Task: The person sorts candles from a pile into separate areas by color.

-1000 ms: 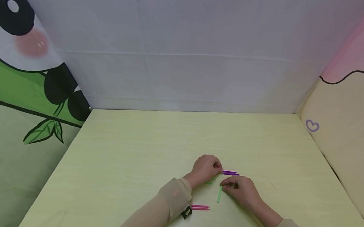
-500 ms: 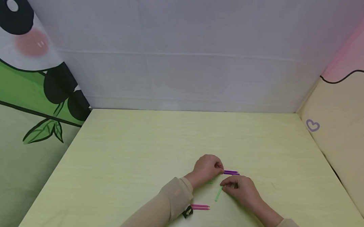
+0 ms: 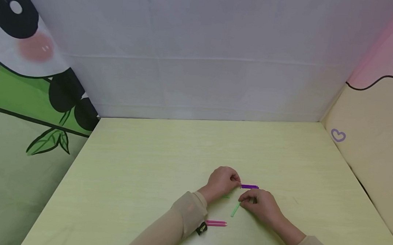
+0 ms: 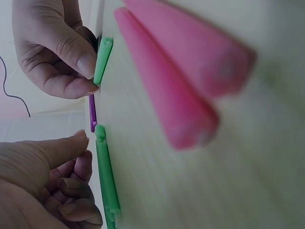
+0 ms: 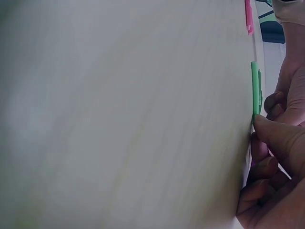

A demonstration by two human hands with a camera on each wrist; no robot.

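My left hand (image 3: 224, 179) reaches to the left ends of two slim purple plastic sticks (image 3: 249, 187), its fingertips pinching at the end of the pair. The purple sticks lie side by side on the table. My right hand (image 3: 262, 205) pinches the upper end of a light green plastic stick (image 3: 235, 209) between thumb and forefinger; it slants down to the left. Another green stick (image 4: 107, 176) lies just under my left hand, mostly hidden in the head view. Two pink sticks (image 3: 216, 223) lie parallel beside my left sleeve, large and close in the left wrist view.
All the sticks lie on a pale yellow wooden table (image 3: 148, 164). A grey-white cloth wall (image 3: 204, 90) closes off the back. Printed panels stand left and right. A small black piece (image 3: 201, 228) shows at the left cuff, by the pink sticks.
The lower end of the green stick in my right hand has swung left. The purple sticks have come closer together, their right ends now nearly level. Both hands have hardly moved.
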